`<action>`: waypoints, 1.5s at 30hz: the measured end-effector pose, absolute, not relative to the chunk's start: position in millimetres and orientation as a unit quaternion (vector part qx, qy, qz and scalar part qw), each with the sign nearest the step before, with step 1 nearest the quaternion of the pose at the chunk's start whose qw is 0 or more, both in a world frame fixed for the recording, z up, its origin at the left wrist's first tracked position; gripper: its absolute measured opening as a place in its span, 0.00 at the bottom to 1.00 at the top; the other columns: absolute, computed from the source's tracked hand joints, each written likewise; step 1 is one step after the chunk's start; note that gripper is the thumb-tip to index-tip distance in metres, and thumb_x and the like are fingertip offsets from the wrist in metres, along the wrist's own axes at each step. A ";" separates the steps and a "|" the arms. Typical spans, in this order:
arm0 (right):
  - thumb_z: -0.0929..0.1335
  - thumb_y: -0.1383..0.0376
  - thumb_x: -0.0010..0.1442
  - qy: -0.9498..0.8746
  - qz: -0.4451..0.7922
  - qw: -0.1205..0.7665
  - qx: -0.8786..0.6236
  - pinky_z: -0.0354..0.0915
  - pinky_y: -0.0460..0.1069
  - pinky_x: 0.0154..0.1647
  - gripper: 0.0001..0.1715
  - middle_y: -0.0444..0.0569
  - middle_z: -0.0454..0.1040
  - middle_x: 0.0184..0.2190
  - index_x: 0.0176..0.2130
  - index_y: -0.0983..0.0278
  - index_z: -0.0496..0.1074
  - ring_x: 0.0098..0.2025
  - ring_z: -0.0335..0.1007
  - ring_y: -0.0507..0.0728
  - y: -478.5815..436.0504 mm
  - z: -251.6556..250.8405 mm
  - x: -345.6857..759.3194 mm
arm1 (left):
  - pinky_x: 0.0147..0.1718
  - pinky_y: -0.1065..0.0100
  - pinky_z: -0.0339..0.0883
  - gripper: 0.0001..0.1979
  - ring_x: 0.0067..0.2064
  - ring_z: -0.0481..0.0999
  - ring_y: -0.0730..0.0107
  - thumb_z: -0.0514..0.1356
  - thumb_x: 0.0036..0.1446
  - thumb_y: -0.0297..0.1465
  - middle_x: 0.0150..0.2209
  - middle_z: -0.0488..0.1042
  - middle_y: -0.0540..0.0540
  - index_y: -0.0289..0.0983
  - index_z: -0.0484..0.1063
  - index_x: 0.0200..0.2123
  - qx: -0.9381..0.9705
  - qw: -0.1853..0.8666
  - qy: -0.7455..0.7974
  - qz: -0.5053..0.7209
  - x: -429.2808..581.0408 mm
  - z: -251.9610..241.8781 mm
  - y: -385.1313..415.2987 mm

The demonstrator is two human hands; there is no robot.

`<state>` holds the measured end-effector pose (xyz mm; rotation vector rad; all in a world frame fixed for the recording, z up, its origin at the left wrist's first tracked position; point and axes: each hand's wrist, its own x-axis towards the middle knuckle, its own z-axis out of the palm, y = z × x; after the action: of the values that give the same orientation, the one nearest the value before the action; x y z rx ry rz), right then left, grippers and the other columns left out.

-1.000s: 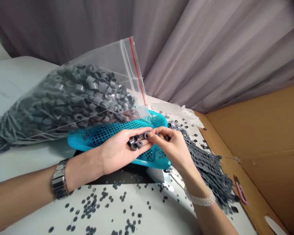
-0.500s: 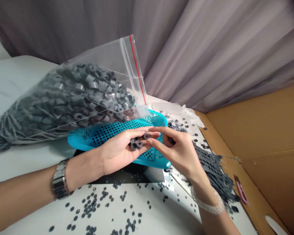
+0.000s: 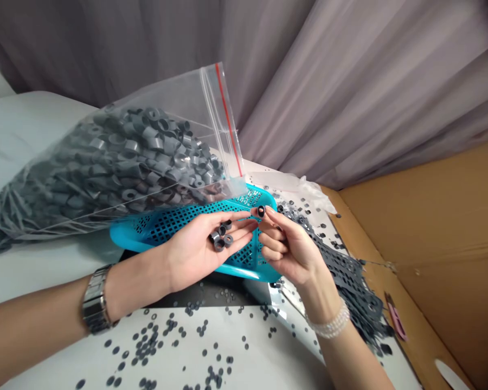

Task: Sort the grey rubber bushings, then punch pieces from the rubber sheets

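Note:
My left hand lies palm up over the blue mesh basket, fingers stretched out, with several small grey rings resting on the fingers. My right hand is beside it, pinching a single grey ring between thumb and forefinger at the left fingertips, its other fingers curled in. A clear zip bag stuffed with grey rings leans on the basket's far left rim.
Small grey discs are scattered over the white sheet near me. Punched grey sheets pile up to the right of the basket. A cardboard wall stands on the right, and a grey curtain hangs behind.
My right hand has lifted one ring out of the left palm and raised it to the left fingertips. The left hand has opened a little flatter.

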<state>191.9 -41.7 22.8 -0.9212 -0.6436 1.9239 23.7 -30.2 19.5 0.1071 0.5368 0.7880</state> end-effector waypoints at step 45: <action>0.69 0.59 0.58 -0.666 0.331 0.365 -0.561 0.52 0.47 0.24 0.10 0.41 0.64 0.19 0.31 0.63 0.75 0.22 0.53 0.49 -49.8 21.5 179.1 | 0.54 0.59 0.66 0.16 0.44 0.76 0.65 0.49 0.62 0.24 0.44 0.75 0.38 0.31 0.67 0.51 0.050 0.903 0.241 0.353 23.1 13.0 -34.1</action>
<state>179.1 -49.8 21.5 -1.4425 -1.7127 0.8502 23.1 -34.1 13.0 0.1031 0.4973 0.7289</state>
